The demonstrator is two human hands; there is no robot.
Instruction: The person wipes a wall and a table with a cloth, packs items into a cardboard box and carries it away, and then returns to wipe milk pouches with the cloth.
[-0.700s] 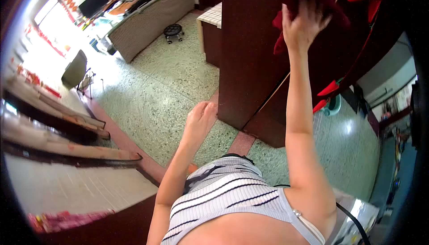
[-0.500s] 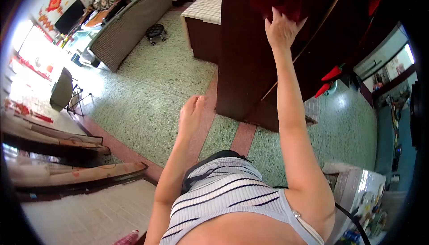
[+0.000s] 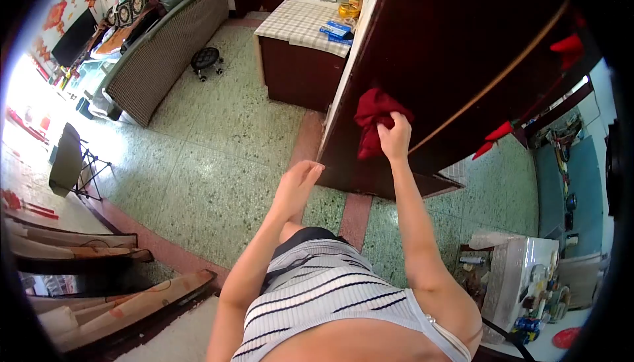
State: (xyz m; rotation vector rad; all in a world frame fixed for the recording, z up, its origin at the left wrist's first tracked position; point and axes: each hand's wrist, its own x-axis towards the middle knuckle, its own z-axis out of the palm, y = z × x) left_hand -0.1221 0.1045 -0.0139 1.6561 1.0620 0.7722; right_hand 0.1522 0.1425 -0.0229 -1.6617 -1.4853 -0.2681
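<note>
A crumpled dark red cloth (image 3: 378, 114) is bunched in my right hand (image 3: 397, 136), its fingers closed on the upper side of it. The cloth lies against the dark brown wooden panel (image 3: 456, 38), in its lower part near the left edge. My left hand (image 3: 295, 189) hangs in the air in front of my body, left of the panel's bottom corner. Its fingers are loosely stretched out and I see nothing in them.
Beyond the panel stands a cabinet with a checked cloth (image 3: 290, 22), boxes on top. A wheeled stool (image 3: 207, 60) and a sofa (image 3: 165, 48) are farther back. A folding chair (image 3: 69, 161) stands at left. Red pepper ornaments (image 3: 496, 136) hang at the panel's right.
My right hand and the red cloth have come down the panel, from high up to its lower part. My left hand has shifted slightly right and down. The view has tilted.
</note>
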